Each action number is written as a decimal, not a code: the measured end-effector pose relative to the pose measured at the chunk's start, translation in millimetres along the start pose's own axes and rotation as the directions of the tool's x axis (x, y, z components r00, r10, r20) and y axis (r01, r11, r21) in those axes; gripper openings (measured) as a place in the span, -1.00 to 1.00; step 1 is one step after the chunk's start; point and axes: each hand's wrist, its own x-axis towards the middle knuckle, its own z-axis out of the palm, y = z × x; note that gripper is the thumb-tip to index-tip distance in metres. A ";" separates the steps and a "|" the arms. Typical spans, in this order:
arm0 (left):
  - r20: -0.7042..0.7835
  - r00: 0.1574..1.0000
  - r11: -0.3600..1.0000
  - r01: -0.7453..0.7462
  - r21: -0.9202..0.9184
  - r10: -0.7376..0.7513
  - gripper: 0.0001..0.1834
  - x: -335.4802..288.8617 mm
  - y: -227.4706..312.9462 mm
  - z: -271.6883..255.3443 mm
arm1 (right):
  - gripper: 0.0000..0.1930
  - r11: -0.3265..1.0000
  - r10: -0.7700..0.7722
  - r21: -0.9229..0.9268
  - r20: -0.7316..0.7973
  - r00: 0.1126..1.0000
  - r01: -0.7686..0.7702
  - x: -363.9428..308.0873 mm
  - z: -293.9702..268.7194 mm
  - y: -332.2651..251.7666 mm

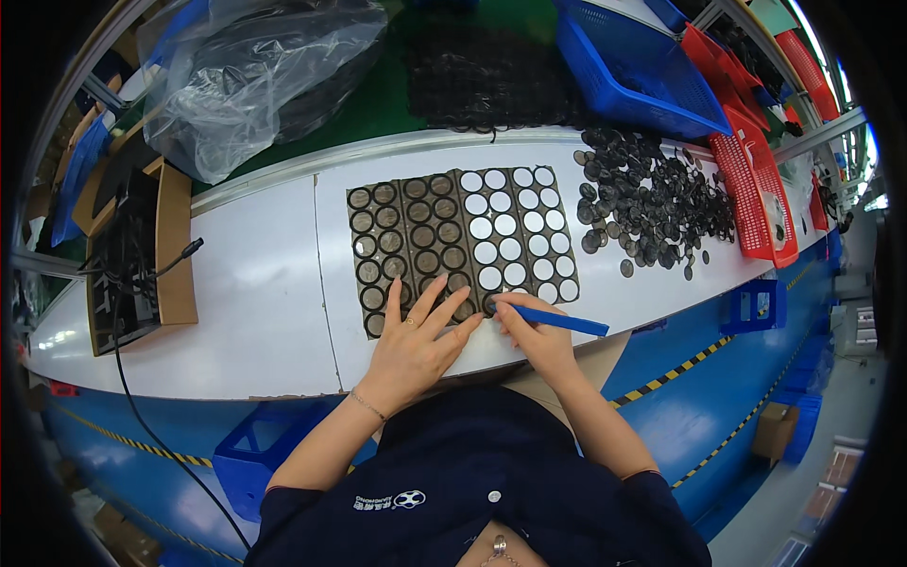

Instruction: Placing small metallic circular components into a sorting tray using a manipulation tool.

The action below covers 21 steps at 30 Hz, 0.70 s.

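Left hand (413,356), fingers spread, hides some dark-rimmed discs (422,234) at the 6 o'clock edge of the board (467,243). Right hand (537,348) pinches a blue stick tool (565,320); tip unclear, shaft toward 3–4 o'clock. Board: left hand's 12 o'clock, right hand's 11.

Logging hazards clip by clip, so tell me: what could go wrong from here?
The left hand, spread over the black-ringed discs, might drag some out of line. The right hand grips a blue tool close to the white discs; a slip could disturb one. The pile of loose dark discs lies uncontained on the white table, so a knock could scatter it.
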 end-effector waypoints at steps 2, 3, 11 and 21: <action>0.005 1.000 1.000 0.008 0.008 -0.009 -0.62 -0.1 0.2 0.1 | -0.75 0.997 -0.045 -0.062 -0.009 0.999 0.044 -0.9 2.8 -0.7; 0.006 1.000 1.000 0.014 0.012 -0.014 -0.62 -0.2 0.6 0.4 | -0.76 0.993 -0.067 -0.096 -0.011 0.998 0.066 -1.1 3.2 -1.0; 0.013 1.000 1.000 0.016 0.009 -0.016 -0.62 0.0 0.1 1.4 | -0.79 0.990 -0.068 -0.124 -0.043 0.997 0.062 -0.5 5.4 1.6; 0.024 0.999 0.999 0.034 -0.005 -0.034 -0.60 1.1 2.1 -3.1 | -0.83 0.330 -0.820 -0.882 -0.092 0.565 0.336 33.2 -69.9 -5.2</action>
